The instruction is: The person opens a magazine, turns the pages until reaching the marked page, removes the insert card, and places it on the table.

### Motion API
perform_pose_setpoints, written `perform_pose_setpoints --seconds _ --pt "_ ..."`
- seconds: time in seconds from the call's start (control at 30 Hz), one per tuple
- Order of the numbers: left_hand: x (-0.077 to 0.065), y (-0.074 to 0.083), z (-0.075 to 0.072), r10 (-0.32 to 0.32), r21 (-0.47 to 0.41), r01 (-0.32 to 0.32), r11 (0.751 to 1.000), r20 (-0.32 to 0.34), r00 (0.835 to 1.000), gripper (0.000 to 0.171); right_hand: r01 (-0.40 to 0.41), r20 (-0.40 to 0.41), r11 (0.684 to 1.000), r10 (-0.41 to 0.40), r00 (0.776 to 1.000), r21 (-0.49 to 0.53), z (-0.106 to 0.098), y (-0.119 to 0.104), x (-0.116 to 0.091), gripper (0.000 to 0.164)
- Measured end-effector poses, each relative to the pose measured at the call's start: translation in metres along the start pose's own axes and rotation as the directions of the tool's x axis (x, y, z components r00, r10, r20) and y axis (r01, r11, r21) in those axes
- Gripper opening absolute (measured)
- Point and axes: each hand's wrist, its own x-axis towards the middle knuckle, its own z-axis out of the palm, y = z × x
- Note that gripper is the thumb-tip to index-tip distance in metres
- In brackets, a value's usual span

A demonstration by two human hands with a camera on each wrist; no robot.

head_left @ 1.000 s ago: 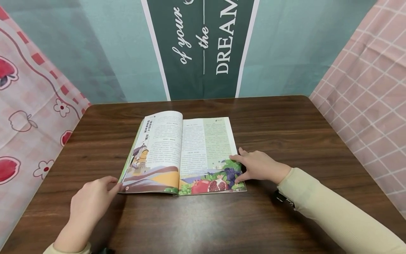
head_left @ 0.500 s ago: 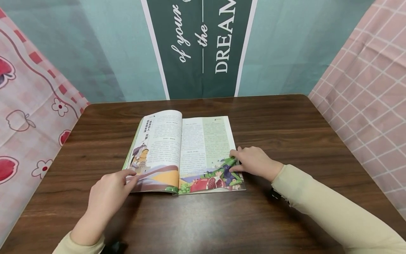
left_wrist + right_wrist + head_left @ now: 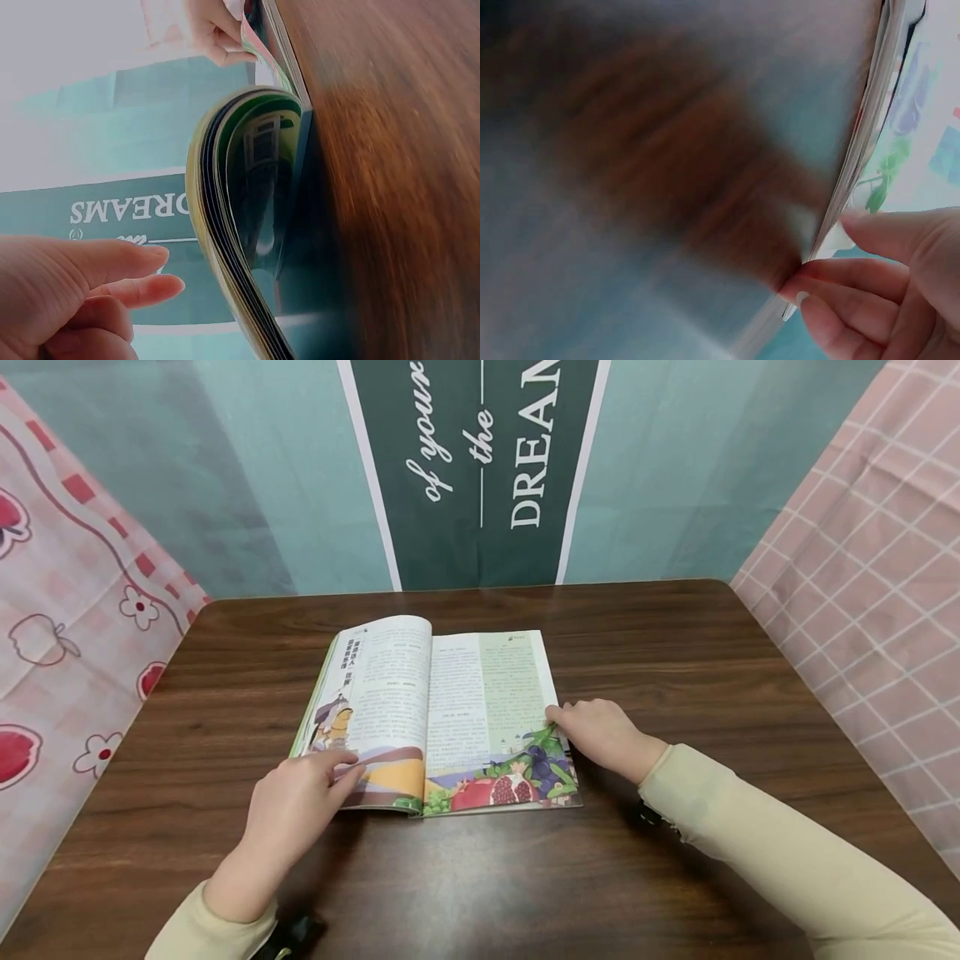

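Observation:
An open magazine (image 3: 457, 685) lies on the brown wooden table, its left half of pages bowed up near the spine. At its right edge, my right hand (image 3: 606, 737) pinches a page with printed grapes and pomegranates. The right wrist view has the thumb (image 3: 889, 232) on the printed side and fingers curled at the page edges. My left hand (image 3: 292, 802) hovers over the lower left page in the head view. Seen from the left wrist, its thumb and forefinger stretch toward the curved stack of pages (image 3: 217, 202), with a gap between, and hold nothing.
The wooden table (image 3: 480, 885) runs up to a teal cloth backdrop (image 3: 660, 485) with a dark lettered panel. A fruit-patterned cloth (image 3: 67, 610) hangs at the left and a pink checked cloth (image 3: 885, 577) at the right.
My left hand has moved right and a little forward, from the magazine's lower left corner to over its left page. My right hand has closed on the right page's edge, lifting it slightly.

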Motion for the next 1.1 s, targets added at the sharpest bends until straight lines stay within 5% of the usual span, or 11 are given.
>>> perform_pose_setpoints --seconds 0.23,0.43,0.67,0.83,1.1 --pt "0.006 0.018 0.007 0.103 -0.005 -0.103 0.995 -0.012 0.995 0.009 -0.031 0.024 0.999 0.03 0.999 0.035 0.0 0.003 0.002 0.009" --pt "0.014 0.051 0.024 0.284 -0.011 -0.284 0.959 -0.027 0.959 0.009 -0.039 0.007 0.993 0.039 0.999 0.11 -0.001 0.009 0.004 0.004" --pt "0.023 0.1 0.056 0.495 0.057 -0.496 0.866 0.034 0.868 0.022 -0.025 0.02 0.984 0.022 1.0 0.177 -0.002 0.014 0.004 0.009" --pt "0.032 0.134 0.074 0.572 0.176 -0.581 0.795 0.102 0.814 0.03 -0.031 0.026 0.98 0.026 0.999 0.198 -0.002 0.016 0.005 0.008" --pt "0.04 0.158 0.092 0.635 0.296 -0.628 0.72 0.084 0.768 0.014 -0.032 0.023 0.978 0.028 0.999 0.205 -0.004 0.016 0.004 0.007"
